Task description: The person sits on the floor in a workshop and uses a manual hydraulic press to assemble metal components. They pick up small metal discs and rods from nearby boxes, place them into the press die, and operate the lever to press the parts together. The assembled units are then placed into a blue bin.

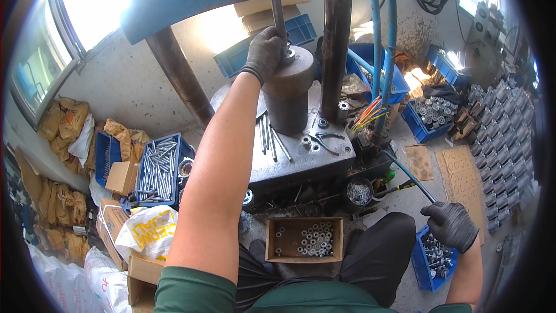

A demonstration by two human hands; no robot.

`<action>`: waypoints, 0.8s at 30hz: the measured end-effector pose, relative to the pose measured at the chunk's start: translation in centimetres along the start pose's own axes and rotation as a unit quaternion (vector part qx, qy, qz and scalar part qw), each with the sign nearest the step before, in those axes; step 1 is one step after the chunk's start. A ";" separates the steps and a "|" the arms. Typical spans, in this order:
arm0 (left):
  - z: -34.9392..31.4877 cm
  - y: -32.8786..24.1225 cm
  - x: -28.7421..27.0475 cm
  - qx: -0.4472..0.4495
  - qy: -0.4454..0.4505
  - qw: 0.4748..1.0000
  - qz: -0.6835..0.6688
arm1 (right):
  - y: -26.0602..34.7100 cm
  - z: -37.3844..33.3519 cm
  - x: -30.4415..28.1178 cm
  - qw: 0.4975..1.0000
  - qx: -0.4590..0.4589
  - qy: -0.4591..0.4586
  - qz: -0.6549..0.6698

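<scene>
My left hand (pixel 266 52), in a dark grey glove, reaches forward to the top of a thick steel cylinder block (pixel 288 90) on the press bed. Its fingers curl closed beside a small metal ring (pixel 288 55), just below the upright steel rod (pixel 278 14); what lies inside them is hidden. At the right, my gloved right hand (pixel 452 226) is closed at the lower end of a long blue lever (pixel 411 178). On the press bed (pixel 272 165) lie several thin metal rods (pixel 272 136), a pair of pliers (pixel 324 139) and small round parts.
Between my legs stands a cardboard box (pixel 304 258) of metal rings. To the left is a blue bin of metal shafts (pixel 156 168). Beneath my right hand sits a blue bin (pixel 425 278) of small parts. Stacked metal parts (pixel 504 145) rise at the far right. Press columns (pixel 336 52) flank the block.
</scene>
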State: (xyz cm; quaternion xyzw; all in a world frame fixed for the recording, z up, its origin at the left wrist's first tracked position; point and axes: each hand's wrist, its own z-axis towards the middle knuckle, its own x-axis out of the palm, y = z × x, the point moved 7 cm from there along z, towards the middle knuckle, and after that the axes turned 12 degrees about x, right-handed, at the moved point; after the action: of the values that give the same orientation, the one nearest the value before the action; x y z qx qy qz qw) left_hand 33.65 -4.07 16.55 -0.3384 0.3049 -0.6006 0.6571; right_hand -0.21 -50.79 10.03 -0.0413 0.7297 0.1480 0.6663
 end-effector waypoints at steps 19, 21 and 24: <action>-0.1 -0.3 0.1 0.017 0.021 0.999 0.032 | 0.1 0.3 -1.8 0.995 0.025 -0.066 0.065; 0.1 0.1 0.1 0.000 0.020 1.000 -0.007 | 0.2 0.5 -2.4 0.992 0.034 -0.100 0.069; 0.2 0.5 -0.1 -0.010 0.022 1.000 0.008 | 0.4 2.0 -4.6 0.977 0.024 -0.196 0.079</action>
State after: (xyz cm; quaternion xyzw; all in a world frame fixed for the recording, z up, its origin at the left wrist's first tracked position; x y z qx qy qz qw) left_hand 34.09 -3.94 16.29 -0.3293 0.3282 -0.5993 0.6516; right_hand 2.11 -50.55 14.48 0.0619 0.5890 0.1880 0.7835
